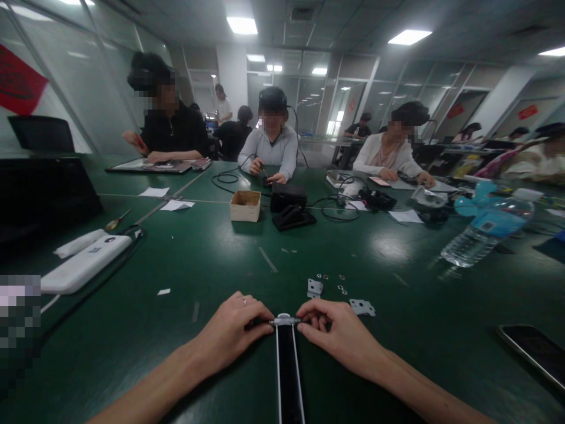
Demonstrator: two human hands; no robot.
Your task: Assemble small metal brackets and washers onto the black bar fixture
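A long narrow bar [288, 371] with a black face and silver edges lies on the table, pointing away from me. A short metal rod [283, 321] crosses its far end and sticks out on both sides. My left hand [233, 330] pinches the rod's left tip between thumb and fingers, a ring on one finger. At the opposite tip, the thumb and fingertips of my right hand [338, 333] are closed on the rod. Just beyond the right hand lie two bent metal brackets, one upright bracket [315, 287] and one flatter bracket [362, 307], with several small nuts [341, 288].
On the left are a white power strip [88, 262], a brush [118, 220] and a dark screen [44, 212]. A small box [245, 206] and black device [289, 200] stand ahead. A water bottle [488, 232] and phone [534, 353] lie right. People sit across the table.
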